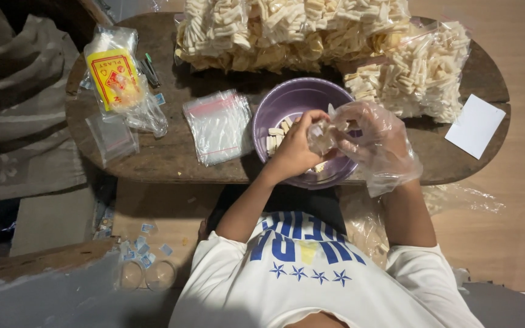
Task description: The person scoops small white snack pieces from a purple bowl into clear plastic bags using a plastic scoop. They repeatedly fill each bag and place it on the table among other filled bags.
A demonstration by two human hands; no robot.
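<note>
Holding a small clear plastic pouch (322, 136) over the round purple plastic bowl (287, 100), the bare left hand (296, 146) pinches its mouth with curled fingers, so any pale stick-shaped cracker that slips would likely land back in the bowl. The right hand (375, 140), covered by a loose transparent plastic glove, is closed narrowly around the pouch's other side, apparently to keep the food clean while steadying it. A few pale crackers (276, 135) lie inside the bowl's left part. Just left of the bowl sits a stack of empty clear zip pouches (218, 124), within easy reach. Large clear bags of crackers (311, 30) fill the far side of the dark oval wooden table (171, 164).
</note>
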